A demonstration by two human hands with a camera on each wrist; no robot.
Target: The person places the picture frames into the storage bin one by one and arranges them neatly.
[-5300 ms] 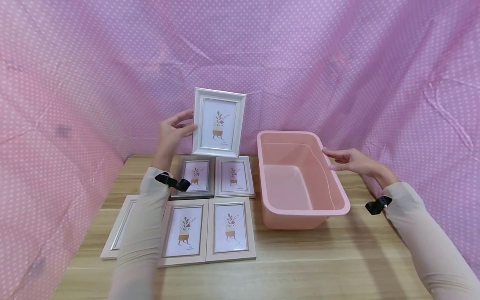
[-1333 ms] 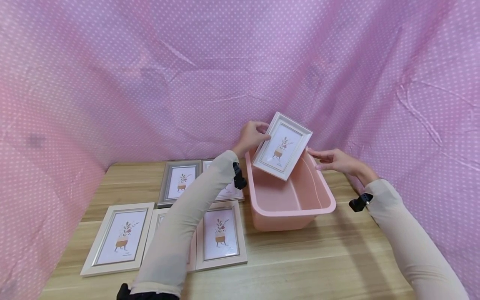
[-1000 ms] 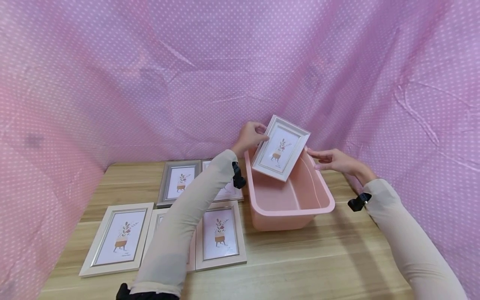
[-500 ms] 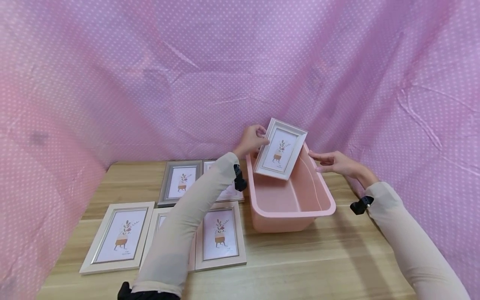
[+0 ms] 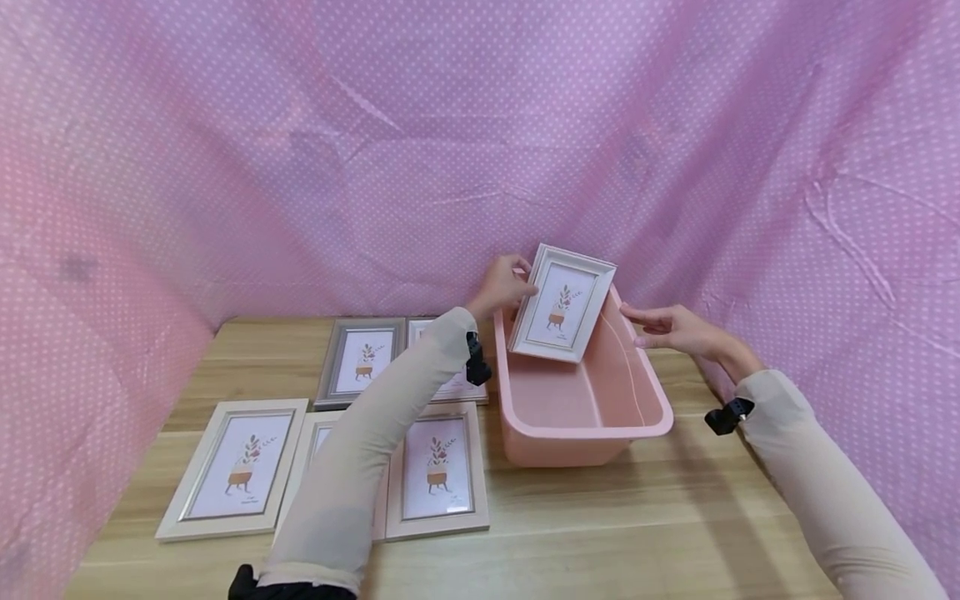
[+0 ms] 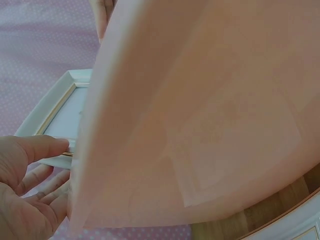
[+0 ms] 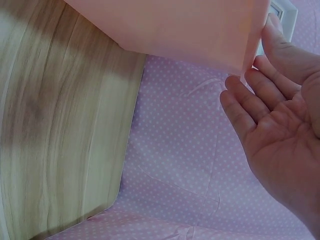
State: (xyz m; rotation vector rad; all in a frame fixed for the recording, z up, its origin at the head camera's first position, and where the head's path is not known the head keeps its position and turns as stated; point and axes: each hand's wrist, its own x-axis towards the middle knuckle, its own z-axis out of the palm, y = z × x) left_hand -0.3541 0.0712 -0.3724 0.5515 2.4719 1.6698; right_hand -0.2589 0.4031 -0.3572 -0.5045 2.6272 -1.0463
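Observation:
In the head view my left hand (image 5: 502, 287) pinches the left edge of a white picture frame (image 5: 566, 308). The frame stands tilted at the far end of a pink plastic tub (image 5: 573, 454), its lower part inside and its top above the rim. Its print shows a potted plant. Thumb and fingers at the frame's edge show in the left wrist view, where the tub wall (image 6: 200, 110) hides much of the frame. My right hand (image 5: 686, 329) touches the tub's right rim from outside, with fairly straight fingers (image 7: 240, 112) in the right wrist view.
Left of the tub several framed prints lie flat: a grey picture frame (image 5: 324, 387), a cream picture frame (image 5: 213, 529) at the left, another pale picture frame (image 5: 438, 529) at front, others partly under my left sleeve. A dotted pink cloth (image 5: 450, 125) hangs behind the wooden table (image 5: 570, 533).
From above the flat frames, my left hand has carried the white picture frame right to the tub. Over the last second it has sunk slightly and become more upright. My right hand stays at the rim.

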